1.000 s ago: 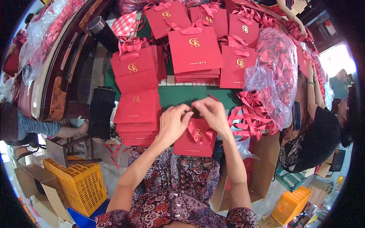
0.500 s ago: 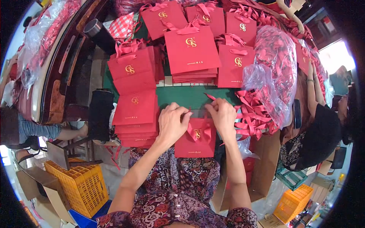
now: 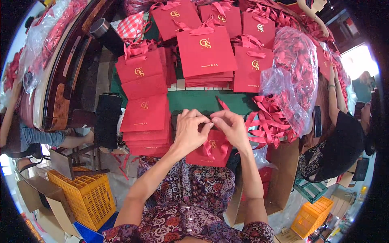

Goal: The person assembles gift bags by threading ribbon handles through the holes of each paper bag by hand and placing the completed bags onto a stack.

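Observation:
A small red paper bag with a gold emblem lies tilted at the front edge of the green table. Red ribbon handles loop over its face. At the bag's top edge, the fingertips of my left hand and my right hand meet in a pinch. What my left fingers grip is hidden. A red ribbon end sticks up beside my right index finger, and that hand appears closed on the ribbon. To the left is a pile of red bags, close to my left wrist.
Stacks of finished-looking red bags stand across the far side. On the right lie loose red ribbons and a clear plastic sack of ribbons. A dark tumbler is at far left. Below right is a cardboard box; other people sit at both sides.
My hands have come together, with the left moving right until the fingertips meet. The small bag has tilted and shifted slightly right.

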Action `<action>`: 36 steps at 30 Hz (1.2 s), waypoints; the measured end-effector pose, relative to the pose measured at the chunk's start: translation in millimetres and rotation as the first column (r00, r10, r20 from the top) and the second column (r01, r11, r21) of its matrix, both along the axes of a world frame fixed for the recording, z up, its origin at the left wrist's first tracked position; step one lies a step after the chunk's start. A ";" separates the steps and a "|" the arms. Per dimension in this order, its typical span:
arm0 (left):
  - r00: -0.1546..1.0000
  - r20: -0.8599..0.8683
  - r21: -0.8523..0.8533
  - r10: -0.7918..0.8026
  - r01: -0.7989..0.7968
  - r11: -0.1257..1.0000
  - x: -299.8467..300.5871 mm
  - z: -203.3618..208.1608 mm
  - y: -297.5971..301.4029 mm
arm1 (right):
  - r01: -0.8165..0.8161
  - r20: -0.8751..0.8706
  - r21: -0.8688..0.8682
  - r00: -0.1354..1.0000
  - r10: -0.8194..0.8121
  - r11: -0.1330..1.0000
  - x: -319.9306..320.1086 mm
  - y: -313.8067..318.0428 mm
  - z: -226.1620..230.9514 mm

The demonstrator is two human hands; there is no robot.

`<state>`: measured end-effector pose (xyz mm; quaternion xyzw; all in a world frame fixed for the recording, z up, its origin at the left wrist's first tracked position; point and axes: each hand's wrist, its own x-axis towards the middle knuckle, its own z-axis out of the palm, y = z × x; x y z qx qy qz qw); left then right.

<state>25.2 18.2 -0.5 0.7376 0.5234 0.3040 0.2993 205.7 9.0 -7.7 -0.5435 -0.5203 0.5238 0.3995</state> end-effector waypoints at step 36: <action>0.948 0.277 -0.133 0.155 -0.121 0.984 -61.7 51.4 -50.1 | 0.083 0.196 0.332 0.968 -0.155 0.940 -6.6 -31.5 -4.2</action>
